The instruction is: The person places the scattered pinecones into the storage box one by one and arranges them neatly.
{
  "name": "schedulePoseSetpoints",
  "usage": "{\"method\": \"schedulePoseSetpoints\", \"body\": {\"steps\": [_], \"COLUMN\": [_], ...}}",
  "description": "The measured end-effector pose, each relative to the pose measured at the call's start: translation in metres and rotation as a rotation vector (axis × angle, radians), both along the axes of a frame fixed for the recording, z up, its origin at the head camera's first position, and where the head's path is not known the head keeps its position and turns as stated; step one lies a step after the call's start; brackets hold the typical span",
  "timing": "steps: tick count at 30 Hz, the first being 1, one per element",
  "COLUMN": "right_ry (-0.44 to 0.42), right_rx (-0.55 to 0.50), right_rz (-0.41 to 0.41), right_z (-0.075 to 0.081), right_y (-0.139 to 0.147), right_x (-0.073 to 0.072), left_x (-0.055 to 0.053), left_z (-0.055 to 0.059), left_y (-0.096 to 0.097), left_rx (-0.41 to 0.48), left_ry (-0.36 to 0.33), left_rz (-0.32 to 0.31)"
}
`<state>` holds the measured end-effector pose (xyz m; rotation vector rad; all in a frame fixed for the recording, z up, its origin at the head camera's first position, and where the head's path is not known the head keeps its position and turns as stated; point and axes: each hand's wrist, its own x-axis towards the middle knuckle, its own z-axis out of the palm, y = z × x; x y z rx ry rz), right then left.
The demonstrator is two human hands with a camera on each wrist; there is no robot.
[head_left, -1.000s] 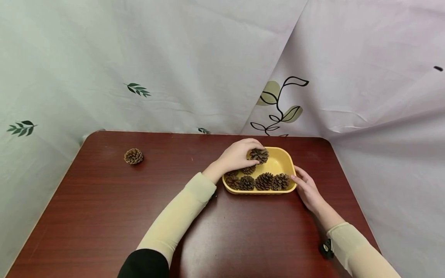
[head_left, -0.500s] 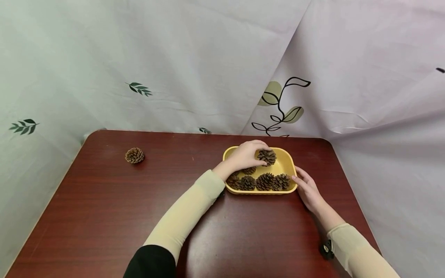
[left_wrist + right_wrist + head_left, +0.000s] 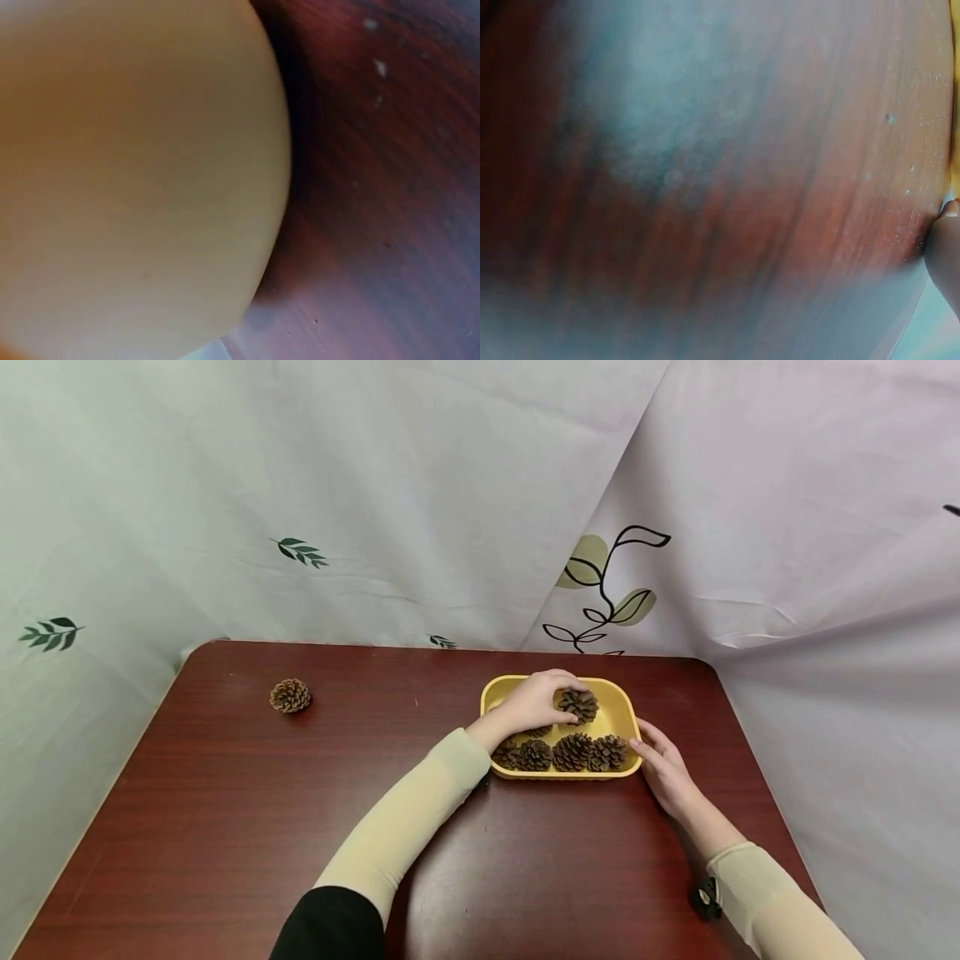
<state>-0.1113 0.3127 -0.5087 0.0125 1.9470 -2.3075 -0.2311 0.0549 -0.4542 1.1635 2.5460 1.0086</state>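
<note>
My left hand [image 3: 536, 700] reaches over a yellow plastic basket [image 3: 619, 710] and holds a pine cone [image 3: 581, 707] between thumb and fingers, low inside it. In the basket, a pine cone [image 3: 534, 755], another pine cone [image 3: 572, 752] and a third pine cone [image 3: 607, 752] line the near side. More cones at the left are partly hidden by my left hand and wrist. My right hand [image 3: 666, 768] holds the basket's right side, thumb over the rim and fingers along the outer wall. In the right wrist view, only a fingertip beside the yellow edge shows.
A lone pine cone [image 3: 289, 696] lies on the dark red wooden table [image 3: 225, 827], toward the back left. A pale curtain [image 3: 420, 510] with leaf prints hangs right behind the table's far edge. Blurred skin [image 3: 135, 180] fills much of the left wrist view.
My left hand has moved right and slightly toward me with the pine cone, deeper over the basket. My right hand has kept its place at the basket's side.
</note>
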Motion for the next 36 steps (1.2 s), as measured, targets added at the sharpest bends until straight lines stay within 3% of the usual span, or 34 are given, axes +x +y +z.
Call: {"method": "schedulePoseSetpoints", "body": {"steps": [15, 23, 36], "right_ry": [-0.002, -0.008, 0.036], "right_rx": [-0.016, 0.006, -0.011], "right_rz": [-0.009, -0.009, 0.011], "right_z": [-0.0007, -0.0008, -0.0016], "right_y": [0.0, 0.0004, 0.0002], "right_x": [0.0005, 0.0002, -0.0007], "left_x": [0.0018, 0.0045, 0.0048], "left_z": [-0.0065, -0.0047, -0.0029], "left_y": [0.0049, 0.005, 0.0032], "left_rx": [-0.119, -0.167, -0.252], "left_ry": [0.056, 0.028, 0.073], "left_rz": [-0.061, -0.064, -0.057]}}
